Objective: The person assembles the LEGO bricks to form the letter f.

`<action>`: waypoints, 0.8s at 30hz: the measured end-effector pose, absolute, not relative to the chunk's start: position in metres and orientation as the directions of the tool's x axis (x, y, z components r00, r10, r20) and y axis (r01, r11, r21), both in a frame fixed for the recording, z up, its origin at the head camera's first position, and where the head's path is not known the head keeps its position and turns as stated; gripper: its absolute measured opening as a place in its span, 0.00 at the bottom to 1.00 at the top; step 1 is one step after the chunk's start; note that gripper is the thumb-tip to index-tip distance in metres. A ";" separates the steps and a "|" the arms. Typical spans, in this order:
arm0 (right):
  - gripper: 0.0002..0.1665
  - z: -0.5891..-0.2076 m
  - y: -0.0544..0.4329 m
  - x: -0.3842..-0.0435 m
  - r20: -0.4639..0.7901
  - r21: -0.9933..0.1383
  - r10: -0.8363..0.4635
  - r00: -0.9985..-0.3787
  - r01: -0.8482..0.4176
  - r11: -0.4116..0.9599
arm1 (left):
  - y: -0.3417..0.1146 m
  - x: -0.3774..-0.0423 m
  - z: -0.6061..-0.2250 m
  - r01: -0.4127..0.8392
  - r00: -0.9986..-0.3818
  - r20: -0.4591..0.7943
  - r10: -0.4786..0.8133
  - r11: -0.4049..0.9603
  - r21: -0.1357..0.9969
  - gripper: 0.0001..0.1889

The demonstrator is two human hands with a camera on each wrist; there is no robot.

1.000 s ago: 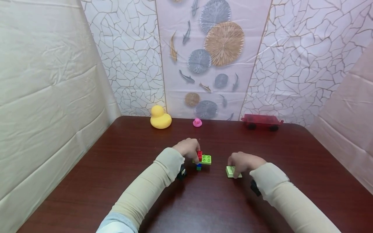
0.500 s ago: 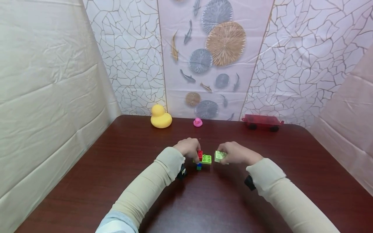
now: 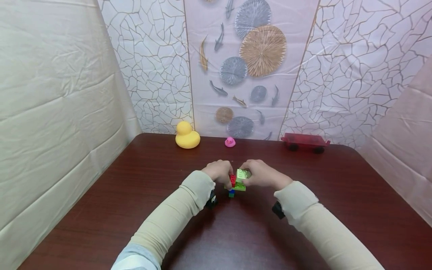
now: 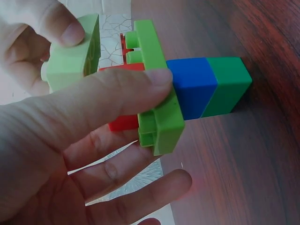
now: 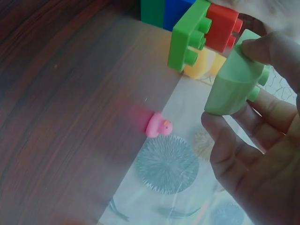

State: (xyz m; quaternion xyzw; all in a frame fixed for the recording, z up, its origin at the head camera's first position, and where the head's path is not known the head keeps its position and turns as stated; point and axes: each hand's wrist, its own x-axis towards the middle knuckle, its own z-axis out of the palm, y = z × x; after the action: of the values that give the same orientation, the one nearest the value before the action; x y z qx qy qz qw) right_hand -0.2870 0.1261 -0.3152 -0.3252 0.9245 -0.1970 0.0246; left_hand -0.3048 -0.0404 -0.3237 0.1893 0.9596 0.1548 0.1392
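A small stack of toy building bricks stands upright on the table: a dark green brick [image 4: 230,84] at the bottom, a blue brick [image 4: 193,86] on it, then a long lime green brick [image 5: 185,42] crosswise, and a red brick [image 5: 221,28] on top. My left hand [image 3: 217,171] grips the stack, thumb against the lime and red bricks. Between thumb and fingers, my right hand [image 3: 264,174] pinches a pale green brick [image 5: 234,86] with a curved underside. It hangs just above the free studs of the lime brick, beside the red one, with a gap showing in the right wrist view.
Along the table's back edge sit a yellow rubber duck [image 3: 187,137], a small pink duck [image 3: 230,142] and a red toy wagon [image 3: 305,141] with black wheels. Behind them hangs a patterned cloth [image 3: 233,97]. The dark wooden table [image 3: 236,232] spreads out toward the front.
My right hand has picked the pale green brick up off the table and carried it left and away from me, over the lime brick. The left hand keeps its grip on the stack.
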 end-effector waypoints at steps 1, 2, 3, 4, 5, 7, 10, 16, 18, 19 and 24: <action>0.18 -0.315 0.125 -0.287 0.085 -0.380 -0.614 -0.785 -0.595 0.708 | -0.040 -0.305 -0.324 0.321 -0.890 -0.208 0.407 0.881 0.348 0.14; 0.18 -0.316 0.124 -0.288 0.086 -0.378 -0.615 -0.784 -0.597 0.708 | -0.041 -0.305 -0.324 0.324 -0.890 -0.206 0.408 0.881 0.344 0.14; 0.18 -0.316 0.123 -0.288 0.087 -0.376 -0.617 -0.782 -0.599 0.707 | -0.041 -0.305 -0.324 0.327 -0.890 -0.204 0.409 0.882 0.340 0.13; 0.17 -0.317 0.121 -0.288 0.089 -0.374 -0.618 -0.781 -0.601 0.706 | -0.041 -0.305 -0.324 0.330 -0.889 -0.204 0.409 0.883 0.335 0.13; 0.17 -0.317 0.120 -0.288 0.094 -0.370 -0.619 -0.780 -0.605 0.705 | -0.041 -0.305 -0.324 0.332 -0.889 -0.203 0.411 0.883 0.331 0.13; 0.17 -0.318 0.117 -0.289 0.104 -0.361 -0.622 -0.776 -0.612 0.704 | -0.041 -0.305 -0.325 0.337 -0.889 -0.201 0.412 0.884 0.324 0.13; 0.16 -0.318 0.113 -0.289 0.112 -0.345 -0.632 -0.767 -0.627 0.699 | -0.041 -0.305 -0.325 0.343 -0.889 -0.195 0.414 0.885 0.313 0.13; 0.17 -0.314 0.108 -0.290 0.064 -0.321 -0.629 -0.774 -0.613 0.722 | -0.039 -0.305 -0.325 0.335 -0.890 -0.201 0.409 0.887 0.318 0.14; 0.17 -0.312 0.107 -0.290 0.047 -0.310 -0.627 -0.778 -0.608 0.731 | -0.039 -0.305 -0.325 0.332 -0.889 -0.206 0.409 0.886 0.325 0.14; 0.17 -0.312 0.106 -0.290 0.042 -0.301 -0.631 -0.775 -0.612 0.731 | -0.039 -0.305 -0.325 0.328 -0.889 -0.208 0.407 0.885 0.329 0.14; 0.14 -0.307 0.102 -0.291 0.001 -0.288 -0.643 -0.766 -0.616 0.734 | -0.041 -0.307 -0.326 0.322 -0.889 -0.216 0.404 0.886 0.334 0.14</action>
State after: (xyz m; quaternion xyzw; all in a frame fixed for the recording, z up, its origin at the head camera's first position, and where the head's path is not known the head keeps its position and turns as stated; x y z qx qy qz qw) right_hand -0.2913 0.1018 -0.3069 -0.3384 0.9297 -0.1368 0.0493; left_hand -0.3066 -0.0406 -0.3265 0.1891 0.9607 0.1460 0.1411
